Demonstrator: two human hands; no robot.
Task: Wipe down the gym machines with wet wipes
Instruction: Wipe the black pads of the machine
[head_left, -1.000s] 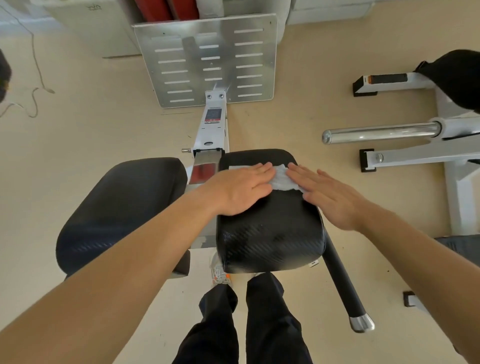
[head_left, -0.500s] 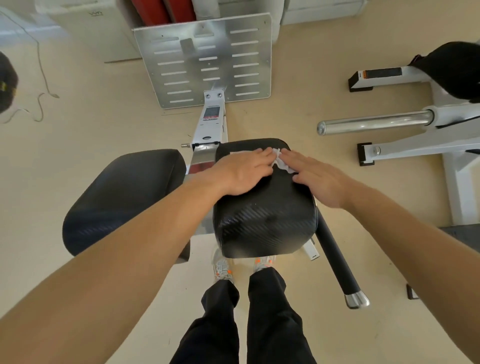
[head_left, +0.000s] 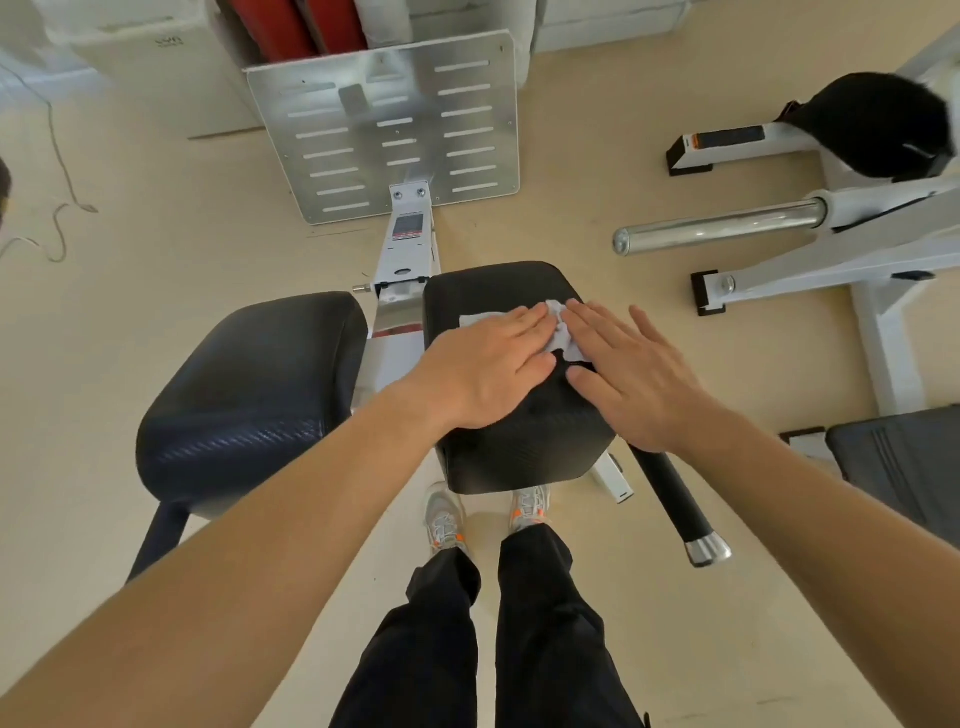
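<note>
A white wet wipe (head_left: 563, 338) lies crumpled on top of the right black seat pad (head_left: 519, 457) of a gym machine. My left hand (head_left: 488, 364) rests flat on the wipe's left part and covers most of it. Beside it, my right hand (head_left: 634, 374) lies flat with fingers spread, its index finger on the wipe's right edge. Both palms press down on the pad. A second black pad (head_left: 249, 395) sits to the left, untouched.
The machine's metal foot plate (head_left: 384, 130) stands ahead on the tan floor. A black handle with a chrome cap (head_left: 675, 504) juts out to the right of the pad. A white machine frame (head_left: 831, 270) with a chrome bar (head_left: 717, 228) is at the right. A cable (head_left: 57, 208) trails at the left.
Both hands slid the wipe toward the pad's far edge, then back toward me a little. The wipe has bunched up between the hands.
</note>
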